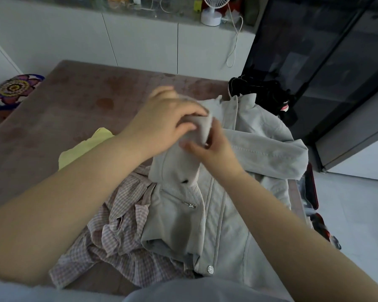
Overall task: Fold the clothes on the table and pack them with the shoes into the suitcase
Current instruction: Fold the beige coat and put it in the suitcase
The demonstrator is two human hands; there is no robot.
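A pale grey-green jacket (238,205) lies spread over the right half of the brown table (59,110). My left hand (162,118) grips the cuff end of its left sleeve (177,162), lifted over the jacket's chest. My right hand (214,149) pinches the same sleeve cuff from below. A pink checked shirt (118,234) lies crumpled under the jacket's left side. A yellow garment (83,147) peeks out behind my left forearm. Black clothing or shoes (266,92) sit at the table's far right corner.
A red and black suitcase (312,197) shows partly on the floor past the table's right edge. A dark glass cabinet (325,62) stands at right. White cupboards with a small fan (212,9) run along the back. A patterned cushion (13,88) lies at far left.
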